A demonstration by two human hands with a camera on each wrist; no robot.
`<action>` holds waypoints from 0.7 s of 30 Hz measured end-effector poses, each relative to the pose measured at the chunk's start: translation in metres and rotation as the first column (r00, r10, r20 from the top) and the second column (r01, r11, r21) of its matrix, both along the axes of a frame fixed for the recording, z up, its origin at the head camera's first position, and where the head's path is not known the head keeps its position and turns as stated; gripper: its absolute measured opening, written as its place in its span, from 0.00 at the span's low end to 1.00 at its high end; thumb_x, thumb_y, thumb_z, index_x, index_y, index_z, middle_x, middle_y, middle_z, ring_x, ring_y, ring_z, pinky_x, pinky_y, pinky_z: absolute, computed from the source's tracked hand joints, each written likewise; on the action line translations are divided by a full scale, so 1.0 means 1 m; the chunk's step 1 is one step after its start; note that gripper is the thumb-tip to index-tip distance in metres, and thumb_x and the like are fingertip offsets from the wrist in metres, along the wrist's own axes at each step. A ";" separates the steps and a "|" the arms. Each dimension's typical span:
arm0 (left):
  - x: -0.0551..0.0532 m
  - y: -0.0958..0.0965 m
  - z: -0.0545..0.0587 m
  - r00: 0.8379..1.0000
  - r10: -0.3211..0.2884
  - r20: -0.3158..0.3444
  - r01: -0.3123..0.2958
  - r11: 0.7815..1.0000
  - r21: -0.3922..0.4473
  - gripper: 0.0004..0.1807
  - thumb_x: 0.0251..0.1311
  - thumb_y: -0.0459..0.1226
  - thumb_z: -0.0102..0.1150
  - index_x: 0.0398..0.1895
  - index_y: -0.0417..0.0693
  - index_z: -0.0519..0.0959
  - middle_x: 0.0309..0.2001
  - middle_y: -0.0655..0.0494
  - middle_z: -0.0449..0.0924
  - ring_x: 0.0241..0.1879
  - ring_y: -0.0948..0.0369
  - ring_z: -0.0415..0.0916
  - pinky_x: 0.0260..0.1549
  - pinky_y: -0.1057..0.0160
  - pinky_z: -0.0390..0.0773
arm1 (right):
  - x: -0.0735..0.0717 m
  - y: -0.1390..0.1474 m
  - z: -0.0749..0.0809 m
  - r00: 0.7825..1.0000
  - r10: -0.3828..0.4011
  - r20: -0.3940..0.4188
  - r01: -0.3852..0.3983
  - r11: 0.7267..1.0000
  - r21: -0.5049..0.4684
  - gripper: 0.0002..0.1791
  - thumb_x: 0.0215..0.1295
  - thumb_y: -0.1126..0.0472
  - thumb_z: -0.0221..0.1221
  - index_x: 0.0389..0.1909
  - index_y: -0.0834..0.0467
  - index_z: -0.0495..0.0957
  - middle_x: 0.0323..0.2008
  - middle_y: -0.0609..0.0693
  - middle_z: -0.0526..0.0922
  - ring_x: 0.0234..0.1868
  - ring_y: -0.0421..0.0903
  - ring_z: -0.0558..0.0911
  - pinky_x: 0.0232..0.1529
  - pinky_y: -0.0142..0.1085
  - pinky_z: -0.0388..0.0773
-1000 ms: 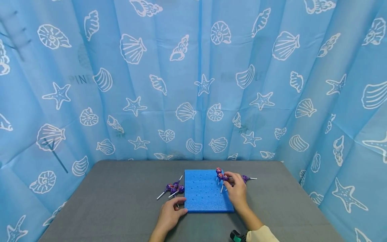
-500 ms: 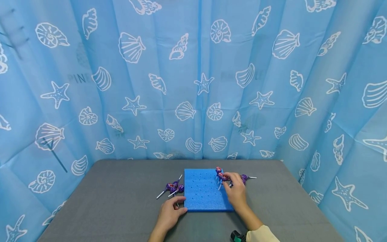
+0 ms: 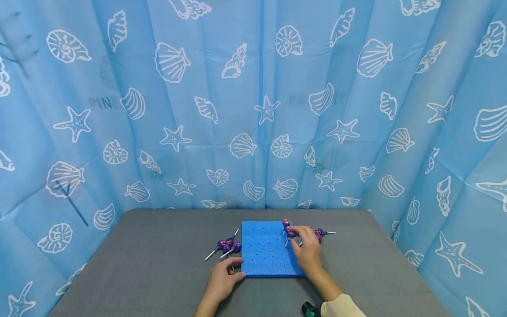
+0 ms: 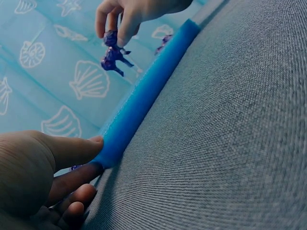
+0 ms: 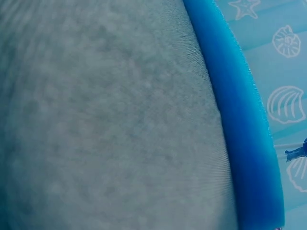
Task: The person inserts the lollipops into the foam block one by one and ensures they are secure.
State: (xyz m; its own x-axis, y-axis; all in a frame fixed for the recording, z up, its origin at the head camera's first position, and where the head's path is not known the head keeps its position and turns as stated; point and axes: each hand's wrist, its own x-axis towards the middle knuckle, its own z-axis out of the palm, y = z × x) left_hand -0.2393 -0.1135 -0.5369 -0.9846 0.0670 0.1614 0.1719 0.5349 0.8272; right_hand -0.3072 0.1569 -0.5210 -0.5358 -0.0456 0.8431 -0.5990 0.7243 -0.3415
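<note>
Shell-print curtains (image 3: 222,110) around a grey table (image 3: 158,264) form a booth.

Left of obstructing lollipops (image 3: 286,223), the board (image 3: 265,262) has room.

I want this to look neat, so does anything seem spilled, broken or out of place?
I see nothing spilled or broken. The untidiest spot is the loose lollipops left of the blue board: they lie jumbled, sticks pointing different ways. The right side is partly hidden by the right hand.
</note>
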 end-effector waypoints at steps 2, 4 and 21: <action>0.000 0.000 0.000 1.000 0.003 0.000 -0.003 1.000 -0.003 0.18 0.49 0.35 0.73 0.46 0.50 0.84 0.38 0.61 0.81 0.27 0.65 0.67 0.27 0.65 0.65 | -0.001 0.000 0.000 1.000 0.006 -0.013 -0.006 1.000 0.009 0.24 0.39 0.78 0.73 0.41 0.60 0.81 0.38 0.52 0.80 0.41 0.51 0.79 0.44 0.45 0.70; 0.000 0.000 0.000 1.000 0.003 0.001 -0.003 1.000 -0.002 0.18 0.49 0.35 0.73 0.46 0.50 0.84 0.38 0.61 0.81 0.27 0.65 0.67 0.27 0.65 0.65 | -0.001 0.000 -0.001 1.000 0.015 -0.011 -0.015 1.000 0.014 0.24 0.40 0.78 0.73 0.41 0.59 0.81 0.38 0.52 0.79 0.41 0.51 0.78 0.45 0.44 0.69; 0.000 0.001 0.001 1.000 0.010 0.014 -0.010 1.000 0.012 0.18 0.49 0.35 0.73 0.46 0.51 0.83 0.39 0.61 0.81 0.28 0.64 0.67 0.27 0.64 0.65 | 0.003 0.001 -0.001 0.999 0.036 0.018 -0.037 0.998 0.056 0.19 0.44 0.71 0.75 0.40 0.59 0.84 0.36 0.51 0.80 0.40 0.50 0.78 0.41 0.47 0.73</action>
